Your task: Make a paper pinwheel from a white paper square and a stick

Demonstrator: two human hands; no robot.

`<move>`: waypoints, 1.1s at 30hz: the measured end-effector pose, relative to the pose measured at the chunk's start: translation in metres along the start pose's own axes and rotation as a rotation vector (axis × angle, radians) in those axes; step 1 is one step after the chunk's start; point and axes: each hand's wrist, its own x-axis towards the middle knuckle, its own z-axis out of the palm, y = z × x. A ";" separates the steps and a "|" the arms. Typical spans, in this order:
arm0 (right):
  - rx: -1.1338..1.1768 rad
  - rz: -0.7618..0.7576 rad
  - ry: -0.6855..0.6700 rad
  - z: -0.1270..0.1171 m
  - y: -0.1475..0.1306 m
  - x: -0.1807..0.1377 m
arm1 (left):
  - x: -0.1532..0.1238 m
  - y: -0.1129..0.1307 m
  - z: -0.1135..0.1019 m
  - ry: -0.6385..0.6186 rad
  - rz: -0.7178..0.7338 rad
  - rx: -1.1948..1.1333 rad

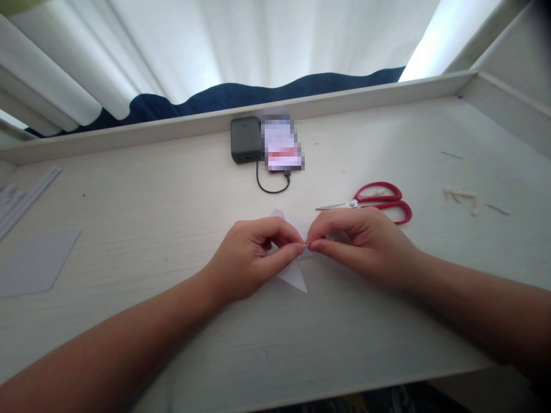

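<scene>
A piece of thin white paper [295, 278] with pointed corners shows around and below my hands, its middle largely covered by them. My left hand [262, 252] is closed, thumb and forefinger pinching the paper. Almost touching those fingertips, my right hand [364, 241] is closed in a similar pinch on the paper. A tiny pale spot shows where the two pinches meet; its detail is too small to make out. Just beyond my right hand lie red-handled scissors [379, 195], blades pointing left, one handle loop partly hidden.
At the back, a dark power bank [245, 140] is cabled to a phone [282, 143]. Several small pale sticks [458, 195] and a thin needle-like piece [451, 155] lie right. Left are a white sheet [38, 261] and a paper stack [26, 201]. A raised ledge [172, 126] borders the table.
</scene>
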 end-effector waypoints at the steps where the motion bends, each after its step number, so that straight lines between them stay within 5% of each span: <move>1: 0.001 0.007 0.002 0.000 0.000 0.000 | 0.000 0.000 0.000 -0.001 0.000 0.003; 8: -0.116 0.063 0.094 -0.004 0.002 -0.003 | 0.002 -0.008 -0.013 0.051 0.102 0.103; 18: -0.156 0.042 0.135 -0.008 0.004 -0.005 | 0.000 -0.003 -0.017 -0.070 0.403 0.535; 28: -0.226 -0.002 0.135 -0.012 0.008 -0.007 | -0.002 -0.008 -0.019 0.054 0.087 0.500; 33: -0.255 -0.034 0.123 -0.012 0.011 -0.008 | -0.002 -0.012 -0.016 0.075 0.107 0.375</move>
